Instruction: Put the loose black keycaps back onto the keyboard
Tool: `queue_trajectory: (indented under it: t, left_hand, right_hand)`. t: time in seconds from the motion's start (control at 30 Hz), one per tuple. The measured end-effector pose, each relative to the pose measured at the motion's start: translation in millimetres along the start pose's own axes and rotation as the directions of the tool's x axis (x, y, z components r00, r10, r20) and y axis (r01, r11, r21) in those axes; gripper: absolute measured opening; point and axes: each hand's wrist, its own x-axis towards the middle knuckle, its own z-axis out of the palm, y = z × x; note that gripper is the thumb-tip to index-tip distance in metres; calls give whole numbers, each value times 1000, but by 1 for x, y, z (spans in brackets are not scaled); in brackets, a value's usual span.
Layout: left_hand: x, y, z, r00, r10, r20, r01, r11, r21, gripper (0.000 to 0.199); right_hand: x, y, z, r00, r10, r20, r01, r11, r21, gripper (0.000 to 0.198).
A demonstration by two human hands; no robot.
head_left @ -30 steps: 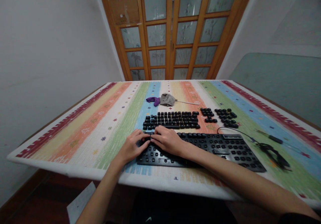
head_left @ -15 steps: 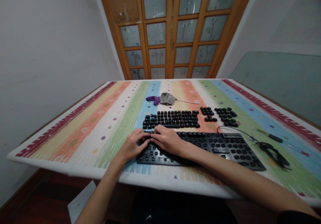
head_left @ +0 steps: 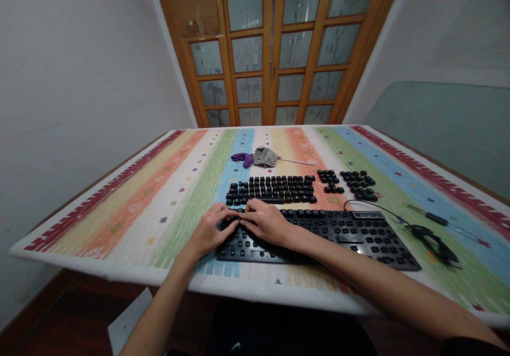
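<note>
A black keyboard (head_left: 360, 244) lies near the front edge of the table, with many keycaps off and bare switch posts showing. My left hand (head_left: 213, 227) is at its upper left corner, thumb and fingers closed in a pinch. Against it, fingertip to fingertip, my right hand (head_left: 265, 220) is bent over the top of the board, its fingers closed too. Whatever small thing lies between the fingertips is hidden. Just behind the keyboard, loose black keycaps (head_left: 274, 188) are set out in rows like a key layout, with further groups of keycaps (head_left: 358, 183) to the right.
A grey and purple cloth (head_left: 265, 157) with a thin metal rod lies farther back. On the right are a coiled black cable (head_left: 432, 242) and a dark-handled tool (head_left: 437, 219). A striped tablecloth (head_left: 131, 207) covers the table.
Almost nothing differs. Both hands stay at the keyboard's upper left corner with their fingertips together, and the view has shifted very slightly.
</note>
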Motion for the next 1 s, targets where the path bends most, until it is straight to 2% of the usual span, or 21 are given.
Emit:
queue_trajectory:
  t: [0.23,0.47,0.7,1.0]
  left_hand:
    - [0,-2,0,1000,3,8,-4,1000,13,11]
    - [0,-1,0,1000,-5,13,5,1000,19,13]
    - [0,-1,0,1000,-12,28,11,999,37,13]
    - [0,-2,0,999,-14,47,11,999,45,14]
  right_hand:
    - [-2,3,3,999,29,-36,-27,998,48,14]
    - [0,0,0,1000,-8,2,8,1000,-13,18]
    - [0,0,-2,1000,16,-4,-16,1000,-26,17]
    - [-2,3,4,997,-58,-55,55,998,-39,16]
